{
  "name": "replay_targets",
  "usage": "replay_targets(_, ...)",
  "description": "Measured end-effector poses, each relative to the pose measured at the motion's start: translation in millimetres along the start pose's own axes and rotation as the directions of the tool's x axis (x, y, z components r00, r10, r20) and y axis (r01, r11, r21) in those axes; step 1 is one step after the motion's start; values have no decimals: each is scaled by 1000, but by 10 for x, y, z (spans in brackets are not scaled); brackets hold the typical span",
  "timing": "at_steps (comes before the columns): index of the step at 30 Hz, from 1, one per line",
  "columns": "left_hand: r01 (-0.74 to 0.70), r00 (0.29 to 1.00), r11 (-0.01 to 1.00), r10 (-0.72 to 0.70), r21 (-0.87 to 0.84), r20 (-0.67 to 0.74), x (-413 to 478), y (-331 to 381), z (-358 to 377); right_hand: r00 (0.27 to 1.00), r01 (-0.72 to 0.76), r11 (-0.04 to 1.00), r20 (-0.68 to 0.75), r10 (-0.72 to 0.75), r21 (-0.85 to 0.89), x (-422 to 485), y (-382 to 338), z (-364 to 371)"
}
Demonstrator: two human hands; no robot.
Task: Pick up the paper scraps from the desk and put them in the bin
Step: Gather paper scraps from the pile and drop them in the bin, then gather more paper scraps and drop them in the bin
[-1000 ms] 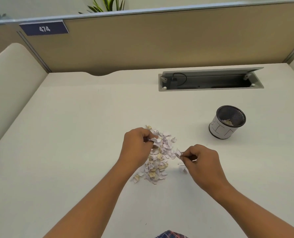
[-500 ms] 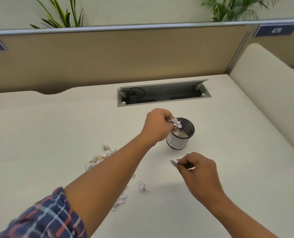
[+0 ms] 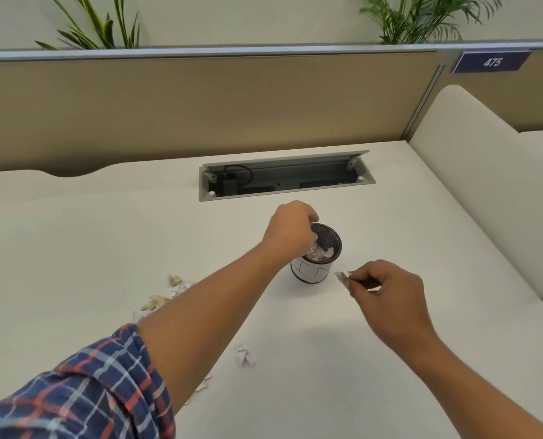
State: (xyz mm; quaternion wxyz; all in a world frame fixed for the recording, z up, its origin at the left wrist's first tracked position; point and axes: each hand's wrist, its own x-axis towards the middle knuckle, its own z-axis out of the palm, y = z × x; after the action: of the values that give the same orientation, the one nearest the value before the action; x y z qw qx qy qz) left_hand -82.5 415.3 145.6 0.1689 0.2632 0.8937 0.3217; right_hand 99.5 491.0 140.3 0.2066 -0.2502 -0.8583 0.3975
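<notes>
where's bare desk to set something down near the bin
Bare desk: right of the bin up to the side panel, and left of the cable tray toward the partition. Crowded: paper scraps beside the left forearm, the left hand over the bin, the right hand pinching a scrap.

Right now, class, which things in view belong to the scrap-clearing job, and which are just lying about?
Belong: bin; scraps inside it; loose scraps on the desk; left hand over the bin; right hand pinching one scrap.
Lying about: cable tray; plants; plate 475; partition.
</notes>
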Motion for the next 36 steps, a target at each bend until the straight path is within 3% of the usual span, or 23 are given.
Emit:
replay_targets(6,-1,995,993,-11,-117,-102,-115,-141,-88,996,75,995,51,-72,-61,487,-157,38)
replay_targets(11,23,982,980,-58,-196,-178,-297,-321,-184,991,108,963,109,-83,-246,859,-230,198)
replay_targets(15,62,975,961,-116,-269,-189,-492,-509,-246,964,64,898,260,57,-435,1029,-240,303)
replay_targets(19,113,964,943,-180,-313,-195,-667,-688,-299,930,32,864,332,159,-503,1105,-278,349)
replay_targets(23,157,956,927,-229,-340,-185,-869,-909,-354,972,72,859,230,54,-508,1078,-334,312)
replay_targets(28,184,943,931,-257,-314,-209,-1237,-1290,-452,982,40,951,188,19,-306,677,-413,329)
replay_targets(32,274,911,922,-340,-274,-234,-1560,-1664,-557,925,1,966,368,97,-258,131,-345,622)
replay_targets(36,287,874,925,-359,-250,-327,-1902,-1985,-638,747,-28,916,600,285,-400,-319,-220,1015)
